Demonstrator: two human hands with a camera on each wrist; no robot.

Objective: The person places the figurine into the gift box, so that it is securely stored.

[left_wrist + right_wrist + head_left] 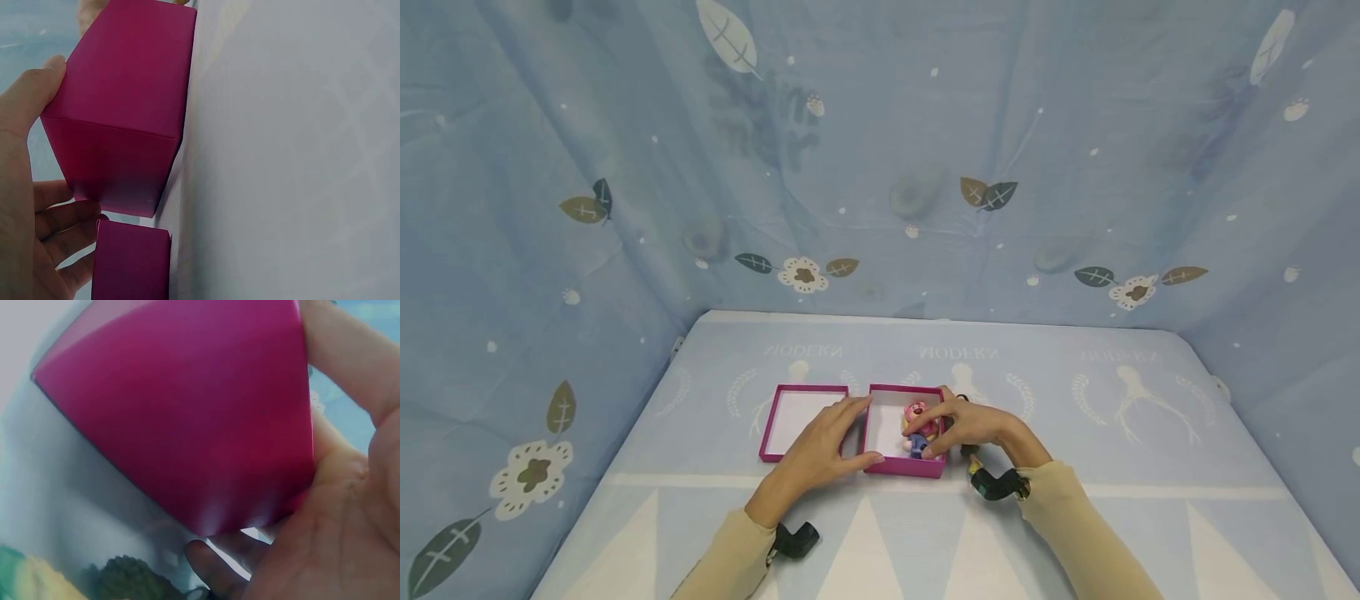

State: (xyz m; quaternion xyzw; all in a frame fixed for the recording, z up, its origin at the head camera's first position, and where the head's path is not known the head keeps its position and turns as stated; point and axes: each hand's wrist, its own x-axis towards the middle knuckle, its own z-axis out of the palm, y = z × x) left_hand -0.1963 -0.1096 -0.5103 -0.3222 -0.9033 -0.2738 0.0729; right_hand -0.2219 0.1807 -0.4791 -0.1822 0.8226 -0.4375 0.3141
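A magenta box (904,467) with a white inside stands on the table. In its right half lies a small toy figure (917,446) with a pink bear-like head and blue trousers. My right hand (973,423) reaches over the right wall, thumb and index finger pinching the figure. In the right wrist view the box wall (187,425) hides the figure, and other fingers stay outside the box. My left hand (820,446) rests against the box's left side, thumb at the near corner and straight fingers along the wall, as the left wrist view also shows.
A shallow magenta lid (775,425), white inside, lies left of the box, partly behind my left hand. Beside the box's right wall, partly under my right hand, are a dark green bumpy item (134,578) and a yellow-green item (37,578). A patterned blue curtain (880,167) stands behind the table.
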